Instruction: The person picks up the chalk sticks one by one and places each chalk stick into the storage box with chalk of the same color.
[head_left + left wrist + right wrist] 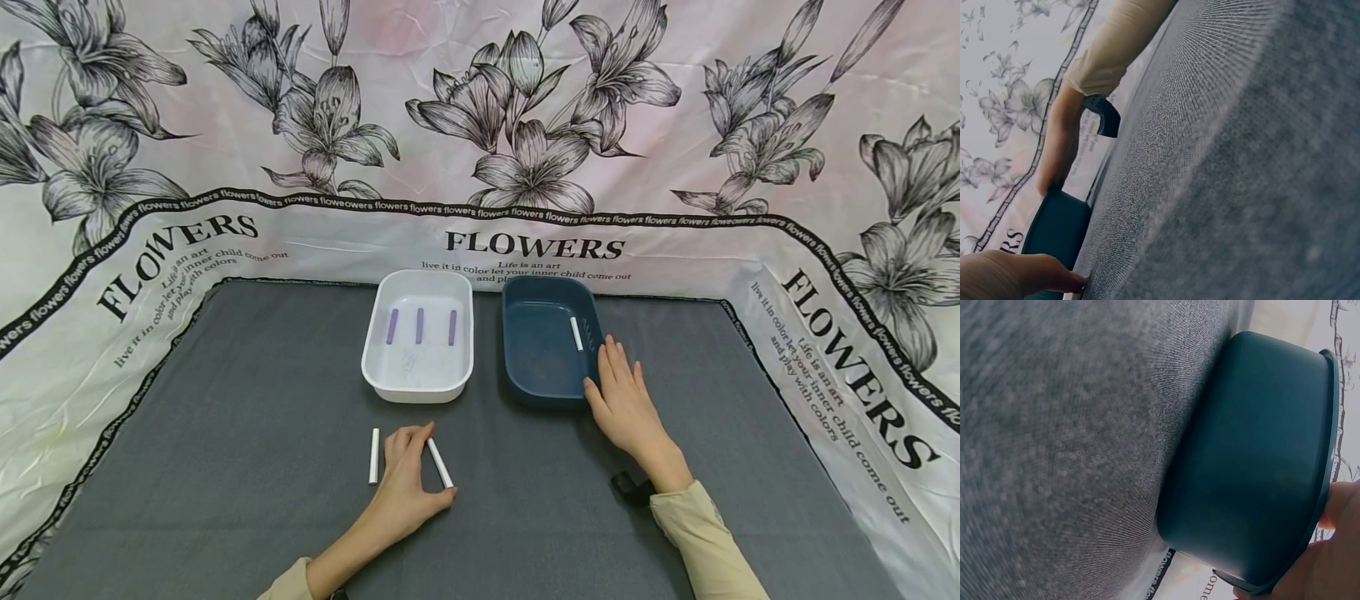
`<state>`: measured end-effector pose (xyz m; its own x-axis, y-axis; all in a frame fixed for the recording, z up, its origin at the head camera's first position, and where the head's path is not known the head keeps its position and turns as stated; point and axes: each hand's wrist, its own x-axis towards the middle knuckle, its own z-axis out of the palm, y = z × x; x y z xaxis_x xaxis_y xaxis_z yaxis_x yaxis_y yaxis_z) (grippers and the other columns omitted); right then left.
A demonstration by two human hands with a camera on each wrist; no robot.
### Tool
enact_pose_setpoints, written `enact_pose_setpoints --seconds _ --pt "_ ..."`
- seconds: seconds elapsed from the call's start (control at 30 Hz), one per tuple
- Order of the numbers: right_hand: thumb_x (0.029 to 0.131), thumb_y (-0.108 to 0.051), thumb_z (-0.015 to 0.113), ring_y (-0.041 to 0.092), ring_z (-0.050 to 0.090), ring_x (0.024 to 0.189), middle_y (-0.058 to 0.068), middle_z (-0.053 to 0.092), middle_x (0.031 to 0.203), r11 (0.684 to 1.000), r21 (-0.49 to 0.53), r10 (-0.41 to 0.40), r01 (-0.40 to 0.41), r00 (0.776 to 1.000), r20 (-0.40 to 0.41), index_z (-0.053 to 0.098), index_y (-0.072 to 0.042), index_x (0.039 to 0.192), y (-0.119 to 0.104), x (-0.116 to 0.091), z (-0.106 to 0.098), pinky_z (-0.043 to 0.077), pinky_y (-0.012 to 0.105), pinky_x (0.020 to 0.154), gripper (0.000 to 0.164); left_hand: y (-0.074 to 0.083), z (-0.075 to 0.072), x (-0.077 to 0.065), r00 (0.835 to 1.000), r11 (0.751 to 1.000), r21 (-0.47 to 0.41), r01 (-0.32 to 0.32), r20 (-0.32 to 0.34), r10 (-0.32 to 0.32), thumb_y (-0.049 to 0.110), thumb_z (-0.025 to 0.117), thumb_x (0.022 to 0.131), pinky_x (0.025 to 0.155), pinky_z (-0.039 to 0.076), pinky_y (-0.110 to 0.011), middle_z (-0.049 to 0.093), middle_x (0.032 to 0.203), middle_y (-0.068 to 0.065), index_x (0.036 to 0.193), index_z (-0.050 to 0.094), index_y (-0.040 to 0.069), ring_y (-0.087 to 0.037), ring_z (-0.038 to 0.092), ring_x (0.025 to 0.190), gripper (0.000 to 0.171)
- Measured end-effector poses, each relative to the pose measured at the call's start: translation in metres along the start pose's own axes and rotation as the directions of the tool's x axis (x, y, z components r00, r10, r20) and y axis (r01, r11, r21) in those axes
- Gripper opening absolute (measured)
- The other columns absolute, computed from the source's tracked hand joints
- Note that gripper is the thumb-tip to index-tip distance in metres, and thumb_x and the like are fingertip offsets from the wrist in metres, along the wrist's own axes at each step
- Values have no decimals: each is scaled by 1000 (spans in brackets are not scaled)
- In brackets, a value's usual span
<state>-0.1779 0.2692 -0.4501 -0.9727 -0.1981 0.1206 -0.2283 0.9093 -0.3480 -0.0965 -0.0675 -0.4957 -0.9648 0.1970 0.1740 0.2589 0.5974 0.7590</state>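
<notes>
My left hand (pixel 406 483) spans a white chalk-like stick (pixel 440 463) on the grey cloth, fingertip at its far end and thumb at its near end, pinching it lengthwise. Just left of that hand lies another white stick (pixel 373 456). My right hand (pixel 628 409) rests with fairly straight fingers on the right rim of a dark blue tub (pixel 551 395); the right wrist view shows fingers at the rim of this tub (pixel 1247 456). Inside the tub lies one white stick (pixel 576 333). In the left wrist view, the left thumb (pixel 1054 274) shows, but the stick is hidden.
A white tub (pixel 417 392) stands left of the blue one, with three purple sticks, the middle one (pixel 419 326) among them, lying in a row. Grey cloth (pixel 225 433) covers the work surface. Behind hangs or rises a flower-printed cloth border (pixel 540 250).
</notes>
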Motion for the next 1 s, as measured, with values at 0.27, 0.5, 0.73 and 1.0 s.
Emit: enact_pose_setpoints --seconds 0.27,0.5,0.73,1.0 --pt "106 -29 39 36 0 151 24 4 163 1000 -3 -2 2 1000 -6 14 11 153 -2 -2 -2 5 62 116 66 0 1 2 1000 999 -44 -8 8 8 11 87 69 95 45 -48 50 126 -8 140 49 -4 -26 41 120 83" --pt "107 -29 38 34 -1 151 24 4 163 1000 -9 0 0 1000 -2 14 11 153 -2 -1 -3 5 62 116 66 0 1 4 1000 990 -142 13 14 -11 10 87 69 97 43 -52 52 127 -7 139 51 -2 -27 46 120 80" --pt "107 -28 38 33 -3 151 23 2 164 1000 -6 3 -3 1000 6 13 11 154 -1 0 -1 3 61 117 66 4 2 7 1000 985 -171 11 10 -9 8 87 69 98 42 -52 52 129 -8 140 51 -2 -28 47 121 80" --pt "107 -31 36 34 -2 151 23 3 164 1000 -3 -9 9 1000 -4 14 11 153 -1 -1 -1 4 62 116 66 12 6 13 1000 983 -185 -22 -9 21 8 86 68 99 42 -53 52 129 -8 139 52 -4 -28 49 121 80"
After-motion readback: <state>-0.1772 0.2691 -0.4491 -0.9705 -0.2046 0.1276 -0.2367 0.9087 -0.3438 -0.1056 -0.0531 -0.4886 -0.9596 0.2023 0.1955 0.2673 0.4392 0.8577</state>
